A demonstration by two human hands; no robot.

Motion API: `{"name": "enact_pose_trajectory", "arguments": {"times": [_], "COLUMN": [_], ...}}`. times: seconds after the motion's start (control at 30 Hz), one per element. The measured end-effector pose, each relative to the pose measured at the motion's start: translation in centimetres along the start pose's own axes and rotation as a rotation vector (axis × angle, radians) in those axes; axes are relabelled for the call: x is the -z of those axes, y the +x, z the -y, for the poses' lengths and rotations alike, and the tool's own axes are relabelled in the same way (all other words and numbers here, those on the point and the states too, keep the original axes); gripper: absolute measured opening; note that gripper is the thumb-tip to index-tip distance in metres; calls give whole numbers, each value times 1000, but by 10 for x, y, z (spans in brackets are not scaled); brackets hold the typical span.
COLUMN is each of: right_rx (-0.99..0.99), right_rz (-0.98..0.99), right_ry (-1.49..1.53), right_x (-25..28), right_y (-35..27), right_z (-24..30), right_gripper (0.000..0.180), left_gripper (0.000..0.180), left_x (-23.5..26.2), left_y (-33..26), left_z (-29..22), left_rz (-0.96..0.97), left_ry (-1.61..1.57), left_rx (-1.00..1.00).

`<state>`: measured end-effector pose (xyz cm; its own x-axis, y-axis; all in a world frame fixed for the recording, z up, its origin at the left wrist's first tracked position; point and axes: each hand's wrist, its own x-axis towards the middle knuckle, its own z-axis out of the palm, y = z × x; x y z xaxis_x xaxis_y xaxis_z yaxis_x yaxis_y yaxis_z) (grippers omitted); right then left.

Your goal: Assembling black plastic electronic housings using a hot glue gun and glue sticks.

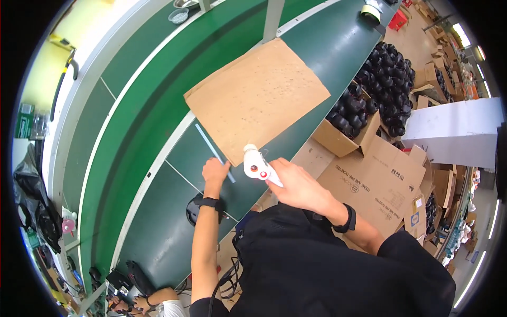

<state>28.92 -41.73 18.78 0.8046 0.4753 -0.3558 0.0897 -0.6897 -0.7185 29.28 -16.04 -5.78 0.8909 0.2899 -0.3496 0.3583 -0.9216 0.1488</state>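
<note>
My right hand point(296, 185) grips a white glue gun point(255, 165) with red buttons, its nozzle pointing up toward the near corner of a brown cardboard sheet point(259, 95) lying on the green conveyor belt point(153, 116). My left hand point(214, 173) rests on the belt beside that corner, fingers closed on a long pale glue stick point(208, 145) that runs up along the sheet's left edge. Both wrists wear black bands.
An open cardboard box point(343, 138) full of round black parts stands right of the belt, with more black parts point(388, 87) behind it and flattened cartons point(380, 185) below. A tape roll point(371, 11) sits at the belt's far end. Another person's hands point(134, 302) work at lower left.
</note>
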Motion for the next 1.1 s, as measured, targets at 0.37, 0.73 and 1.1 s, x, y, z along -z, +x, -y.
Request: {"name": "enact_pose_trajectory", "arguments": {"times": [0.37,0.73,1.1], "right_rx": [32,284,334], "right_rz": [90,84,200], "right_ry": [-35,-67,-56], "right_x": [4,-14,-25], "right_y": [3,11,19], "right_z": [-19,4,7], "right_gripper": [24,19,16], "left_gripper": [11,25,16], "left_x": [190,233,244], "left_y": [-132,-201,-205], "left_z": [11,-48,-56], "left_rz": [-224,-594,-565], "left_ry": [-1340,-907,-515], "left_rx": [-178,-645,-437]}}
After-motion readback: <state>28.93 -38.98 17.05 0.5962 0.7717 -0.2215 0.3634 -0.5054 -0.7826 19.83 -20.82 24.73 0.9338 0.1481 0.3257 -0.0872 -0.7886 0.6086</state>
